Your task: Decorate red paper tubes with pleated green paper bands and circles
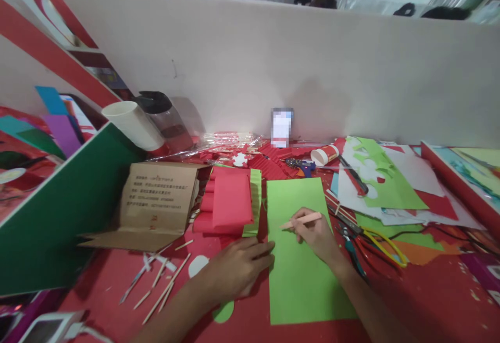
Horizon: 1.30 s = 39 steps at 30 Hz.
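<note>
Though print covers the cardboard box [160,202] at 9 o'clock, it is too small to read. The right hand [318,236] is closed around a pale stick [301,221], whose long axis is nearly level, tip toward 9 o'clock, on the green sheet [300,280], which runs 12 to 6. The left hand [238,267] lies open, fingertips on the sheet's 9 o'clock edge. The surface [429,301] is red, with a white partition [273,61] at 12.

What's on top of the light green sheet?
The right hand rests on the light green sheet, holding a pale stick against it. The left hand touches its left edge. The red surface beneath is covered.
</note>
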Motion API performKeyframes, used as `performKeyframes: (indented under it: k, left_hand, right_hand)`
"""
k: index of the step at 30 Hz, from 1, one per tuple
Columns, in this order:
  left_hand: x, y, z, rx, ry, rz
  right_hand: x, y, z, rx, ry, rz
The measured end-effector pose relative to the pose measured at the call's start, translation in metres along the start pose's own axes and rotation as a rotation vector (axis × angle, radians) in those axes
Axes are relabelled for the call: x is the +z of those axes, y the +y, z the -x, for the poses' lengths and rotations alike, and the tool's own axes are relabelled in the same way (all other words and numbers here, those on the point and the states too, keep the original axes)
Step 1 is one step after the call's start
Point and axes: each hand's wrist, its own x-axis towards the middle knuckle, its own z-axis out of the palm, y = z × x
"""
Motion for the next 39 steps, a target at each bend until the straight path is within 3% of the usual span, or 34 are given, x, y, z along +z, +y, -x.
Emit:
performKeyframes:
  k: [6,14,39]
  left_hand:
    - [0.000,0.000,0.000,0.028,-0.003,0.030]
    - [-0.004,0.001,-0.002,0.023,-0.041,0.041]
    - [0.000,0.000,-0.001,0.032,0.006,0.049]
  right_hand:
    - [0.002,-0.006,-0.010,-0.036,0.049,0.034]
    - [0.013,0.005,-0.018,-0.042,0.047,0.024]
    - [0.011,0.002,-0.022,-0.034,0.065,-0.015]
